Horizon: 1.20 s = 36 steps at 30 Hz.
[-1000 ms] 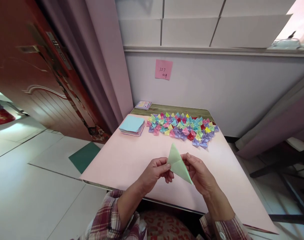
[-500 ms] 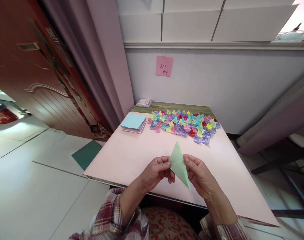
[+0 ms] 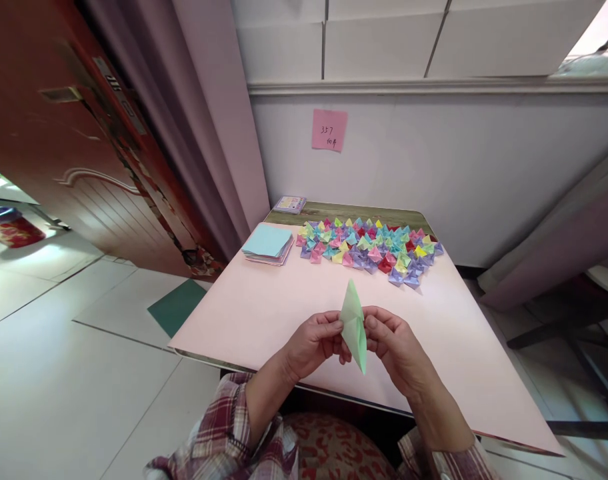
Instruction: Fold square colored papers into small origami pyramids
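Left hand pinches the folded green origami paper above the pink-covered desk; right hand holds its opposite edge. Multicoloured folded paper pieces lie clustered beyond.

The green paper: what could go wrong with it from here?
Pinched by the left hand, with the right hand at its opposite side, the green paper could crease askew or tear if tugged hard. It's held near the table's front edge, so a slip might drop it off. Beyond, the folded pieces sit crowded; a forward bump could scatter them.
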{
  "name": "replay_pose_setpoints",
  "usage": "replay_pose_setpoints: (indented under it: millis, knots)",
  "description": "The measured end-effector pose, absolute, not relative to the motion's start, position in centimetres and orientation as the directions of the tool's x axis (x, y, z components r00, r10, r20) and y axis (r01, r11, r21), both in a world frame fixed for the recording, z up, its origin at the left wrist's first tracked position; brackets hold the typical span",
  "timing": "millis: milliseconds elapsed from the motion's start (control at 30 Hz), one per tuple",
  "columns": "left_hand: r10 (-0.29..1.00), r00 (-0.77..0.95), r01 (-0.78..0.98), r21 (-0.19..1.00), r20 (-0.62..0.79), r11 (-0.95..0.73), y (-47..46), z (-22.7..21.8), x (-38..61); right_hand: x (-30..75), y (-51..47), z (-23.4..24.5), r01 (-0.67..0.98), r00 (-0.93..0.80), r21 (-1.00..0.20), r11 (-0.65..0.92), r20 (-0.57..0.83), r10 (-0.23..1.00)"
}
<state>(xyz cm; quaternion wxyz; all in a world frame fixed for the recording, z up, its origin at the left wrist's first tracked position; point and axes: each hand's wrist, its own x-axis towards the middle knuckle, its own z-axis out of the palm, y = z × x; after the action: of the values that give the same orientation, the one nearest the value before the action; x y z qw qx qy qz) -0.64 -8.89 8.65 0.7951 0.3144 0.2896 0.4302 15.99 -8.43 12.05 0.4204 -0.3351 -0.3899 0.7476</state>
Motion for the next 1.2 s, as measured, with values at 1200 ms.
replay_pose_setpoints:
  millis: [1200]
  knots:
    - [0.815, 0.558, -0.411, 0.801, -0.157, 0.435, -9.23, 8.08, -1.01, 16.92, -8.33, 11.17, -0.302, -0.362, -0.907, -0.294, -0.176, 0.915]
